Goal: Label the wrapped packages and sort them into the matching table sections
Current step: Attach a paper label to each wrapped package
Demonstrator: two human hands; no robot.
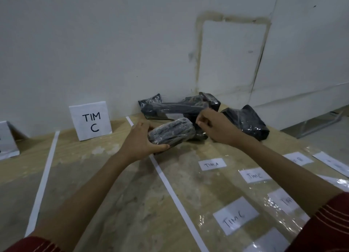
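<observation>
Package (171,131): dark bundle in shiny clear wrap, oblong, lying crosswise at the far end of the table (98,176), just in front of the pile of packages (179,108). Cannot tell whether it rests on the wood or is slightly lifted.

Handling, as a judgement: the creases in the wrap suggest soft contents that give under the fingers. 1 hand spans its end, so probably light. The film looks slick, so an end-cupping hold should be safer than a pinch on loose wrap. The broad upper face is the flattest spot for a label.

Left hand (139,140): wraps the package's left end, thumb below, fingers over the top.

Right hand (213,127): at the package's right end, fingertips (200,122) drawn together as if pinching. Whether they hold wrap, a label or nothing, I cannot tell.

Around it: 1 more package (245,121) lies apart to the right. A tape line (170,185) runs from under the held package toward the viewer. To its left stands the sign "TIM C" (90,121). To its right, labels lie under clear film: "TIM A" label (212,164) and nearest "TIM C" label (235,215).
</observation>
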